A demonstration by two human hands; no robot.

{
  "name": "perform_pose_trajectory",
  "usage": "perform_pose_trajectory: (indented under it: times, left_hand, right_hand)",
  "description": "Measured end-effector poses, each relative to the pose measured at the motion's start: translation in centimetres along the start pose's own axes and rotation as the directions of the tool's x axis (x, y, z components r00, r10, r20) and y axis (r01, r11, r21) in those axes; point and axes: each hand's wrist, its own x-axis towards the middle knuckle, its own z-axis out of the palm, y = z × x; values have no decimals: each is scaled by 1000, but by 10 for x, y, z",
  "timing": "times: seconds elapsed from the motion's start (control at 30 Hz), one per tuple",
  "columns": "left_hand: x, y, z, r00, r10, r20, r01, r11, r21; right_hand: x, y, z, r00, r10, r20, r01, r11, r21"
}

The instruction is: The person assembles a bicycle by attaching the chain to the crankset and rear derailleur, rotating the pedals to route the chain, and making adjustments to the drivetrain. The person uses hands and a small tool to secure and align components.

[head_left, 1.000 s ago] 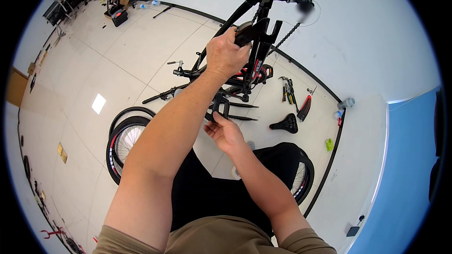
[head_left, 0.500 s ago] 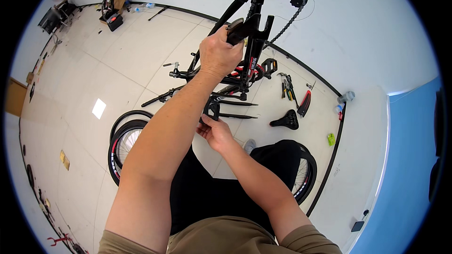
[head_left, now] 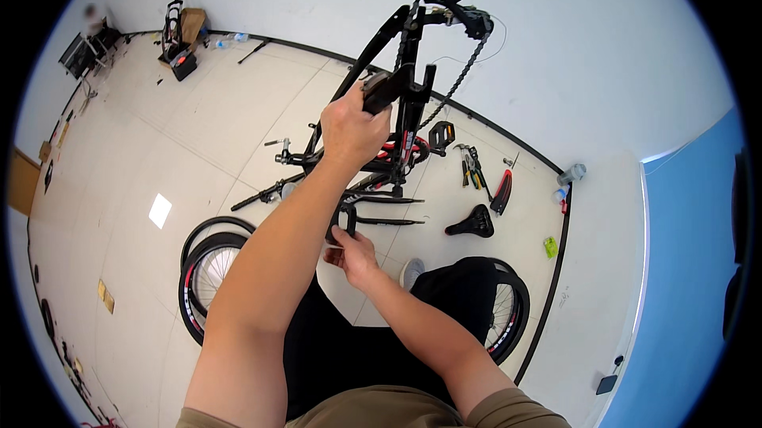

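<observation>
While the left hand (head_left: 352,130) clenches the matte black bicycle frame (head_left: 401,103) at frame centre, the right hand (head_left: 353,253) pinches a small black part (head_left: 346,220) below, above glossy cream floor tiles (head_left: 198,134) beneath a white wall (head_left: 571,55).

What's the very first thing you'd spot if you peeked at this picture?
The black bicycle frame, held up in the middle with its chain dangling, grabs the eye first. The left hand grips the frame high up, while the right hand touches its lower end. A wheel lies on the floor at the left.
</observation>
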Motion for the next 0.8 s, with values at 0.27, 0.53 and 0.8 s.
perform_pose_trajectory:
  times: [0.27, 0.53, 0.8]
  left_hand:
    - [-1, 1, 2, 999, 29, 23, -28, 998, -49]
    - [-1, 0, 0, 999, -36, 39, 38, 998, -58]
    - [-1, 2, -2, 997, -40, 73, 43, 998, -36]
  right_hand:
    - [22, 11, -15, 994, 76, -76, -86, 986, -144]
    - [27, 8, -22, 989, 84, -125, -119, 942, -314]
    - [52, 26, -39, 965, 50, -259, -136, 936, -324]
